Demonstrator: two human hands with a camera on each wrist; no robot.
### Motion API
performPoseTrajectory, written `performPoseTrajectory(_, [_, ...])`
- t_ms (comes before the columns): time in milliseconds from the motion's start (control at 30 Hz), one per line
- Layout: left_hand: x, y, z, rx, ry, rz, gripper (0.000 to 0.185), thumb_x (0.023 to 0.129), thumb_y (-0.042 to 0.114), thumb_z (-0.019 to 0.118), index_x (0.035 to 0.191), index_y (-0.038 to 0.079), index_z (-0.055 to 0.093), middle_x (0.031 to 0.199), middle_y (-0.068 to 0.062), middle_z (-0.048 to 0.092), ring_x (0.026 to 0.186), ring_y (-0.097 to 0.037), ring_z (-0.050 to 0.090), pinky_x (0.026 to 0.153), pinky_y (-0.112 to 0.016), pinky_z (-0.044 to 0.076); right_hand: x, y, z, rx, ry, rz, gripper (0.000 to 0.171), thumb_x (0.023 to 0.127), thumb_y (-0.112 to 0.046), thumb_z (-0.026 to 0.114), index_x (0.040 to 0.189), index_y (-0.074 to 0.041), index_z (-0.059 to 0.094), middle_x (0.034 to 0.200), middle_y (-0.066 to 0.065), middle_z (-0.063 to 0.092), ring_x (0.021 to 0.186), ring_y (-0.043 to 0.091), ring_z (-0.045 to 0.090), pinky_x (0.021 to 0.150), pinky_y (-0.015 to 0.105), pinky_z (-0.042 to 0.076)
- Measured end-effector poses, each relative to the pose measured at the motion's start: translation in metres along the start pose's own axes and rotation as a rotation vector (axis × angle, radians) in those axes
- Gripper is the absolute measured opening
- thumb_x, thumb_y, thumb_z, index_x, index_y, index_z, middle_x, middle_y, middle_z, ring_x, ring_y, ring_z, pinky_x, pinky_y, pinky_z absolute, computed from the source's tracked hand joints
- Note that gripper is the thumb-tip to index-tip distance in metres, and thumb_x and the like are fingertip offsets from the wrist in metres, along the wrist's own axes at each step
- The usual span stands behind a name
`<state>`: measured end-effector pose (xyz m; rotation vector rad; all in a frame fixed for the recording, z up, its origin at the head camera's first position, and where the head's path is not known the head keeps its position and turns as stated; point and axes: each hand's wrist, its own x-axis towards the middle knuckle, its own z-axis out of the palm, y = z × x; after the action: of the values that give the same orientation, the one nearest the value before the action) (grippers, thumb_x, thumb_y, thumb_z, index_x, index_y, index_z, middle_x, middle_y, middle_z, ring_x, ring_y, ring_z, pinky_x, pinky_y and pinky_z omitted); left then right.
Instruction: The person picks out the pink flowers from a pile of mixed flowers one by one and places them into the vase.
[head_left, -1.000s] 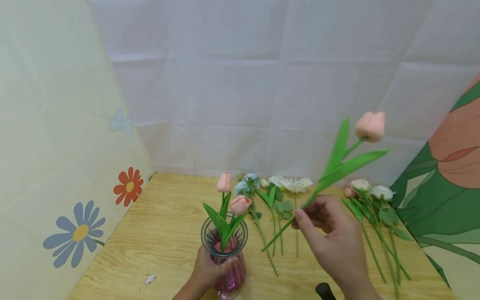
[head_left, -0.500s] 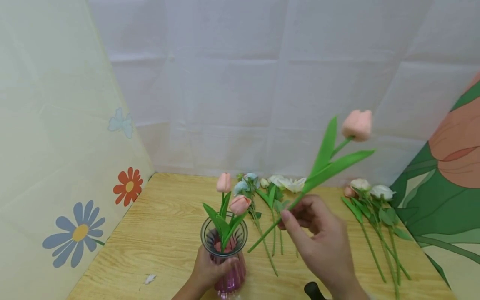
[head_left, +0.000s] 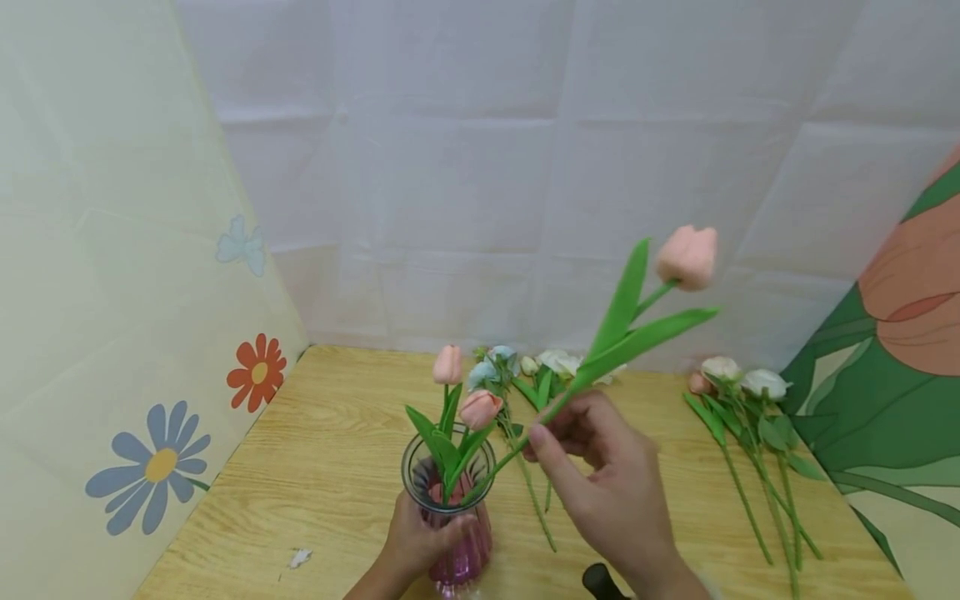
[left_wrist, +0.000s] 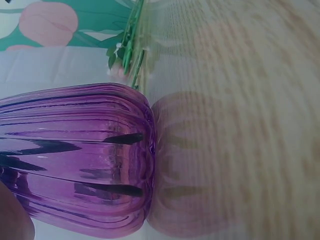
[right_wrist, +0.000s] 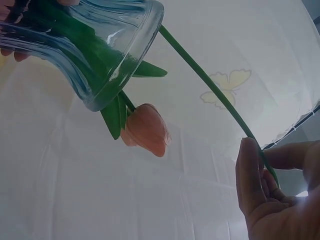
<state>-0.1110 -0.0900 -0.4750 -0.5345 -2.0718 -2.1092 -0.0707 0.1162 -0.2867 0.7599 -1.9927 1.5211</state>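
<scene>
In the head view my left hand grips the neck of a ribbed glass vase, purple below with a clear rim. Two pink tulips with green leaves stand in it. My right hand pinches the stem of another pink tulip, tilted with its bloom up to the right. The lower end of that stem lies over the vase mouth; in the right wrist view the stem meets the rim. The left wrist view shows the purple vase base on the table.
Behind the vase lie blue flowers and white flowers with long stems. White roses and other stems lie at the right. A black handle-like object is at the front, and a white scrap lies left on the wooden table.
My right hand has moved left with the tulip, bringing its stem end from beside the vase to over its mouth. The left hand and the vase have stayed in place.
</scene>
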Motion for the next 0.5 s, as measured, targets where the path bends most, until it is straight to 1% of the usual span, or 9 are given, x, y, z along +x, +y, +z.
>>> performPoseTrajectory(100, [0.000, 0.000, 0.000, 0.004, 0.002, -0.014, 0.069, 0.079, 0.007, 0.078, 0.140, 0.006, 0.045, 0.132, -0.012, 0.062, 0.122, -0.024, 0.062, 0.109, -0.031, 0.050, 0.001, 0.000, 0.003, 0.012, -0.016, 0.018, 0.018, 0.090, 0.011, 0.066, 0.100, -0.003, 0.059, 0.088, 0.008, 0.069, 0.073, 0.017, 0.071, 0.065, 0.032, 0.065])
performPoseTrajectory(200, [0.000, 0.001, 0.001, 0.010, 0.010, -0.032, 0.069, 0.079, 0.008, 0.079, 0.139, 0.007, 0.046, 0.131, -0.011, 0.063, 0.121, -0.028, 0.062, 0.109, -0.033, 0.051, 0.003, 0.001, 0.006, 0.010, -0.017, 0.009, 0.017, 0.090, 0.009, 0.066, 0.100, -0.002, 0.060, 0.088, 0.009, 0.069, 0.073, 0.018, 0.071, 0.065, 0.032, 0.065])
performPoseTrajectory(333, [0.001, 0.001, 0.001, 0.003, 0.013, -0.033, 0.069, 0.079, 0.008, 0.079, 0.139, 0.006, 0.046, 0.131, -0.012, 0.063, 0.122, -0.035, 0.061, 0.109, -0.033, 0.051, 0.005, 0.005, 0.011, 0.000, -0.014, -0.003, 0.016, 0.090, 0.008, 0.068, 0.099, -0.003, 0.060, 0.087, 0.006, 0.069, 0.073, 0.014, 0.070, 0.065, 0.031, 0.065])
performPoseTrajectory(433, [0.000, 0.001, 0.001, -0.013, 0.002, -0.026, 0.069, 0.080, 0.009, 0.078, 0.141, 0.007, 0.045, 0.133, -0.017, 0.061, 0.123, -0.032, 0.061, 0.109, -0.030, 0.050, 0.005, 0.009, 0.016, 0.001, -0.017, -0.006, 0.018, 0.089, 0.009, 0.068, 0.098, -0.004, 0.060, 0.087, 0.004, 0.069, 0.073, 0.014, 0.070, 0.065, 0.031, 0.065])
performPoseTrajectory(500, [0.000, 0.000, 0.000, -0.020, -0.006, -0.019, 0.069, 0.081, 0.009, 0.077, 0.142, 0.007, 0.044, 0.135, -0.019, 0.059, 0.123, -0.026, 0.062, 0.109, -0.030, 0.050, 0.005, 0.011, 0.018, -0.006, -0.019, -0.015, 0.019, 0.088, 0.009, 0.069, 0.099, -0.004, 0.060, 0.087, 0.003, 0.069, 0.073, 0.014, 0.070, 0.065, 0.030, 0.065])
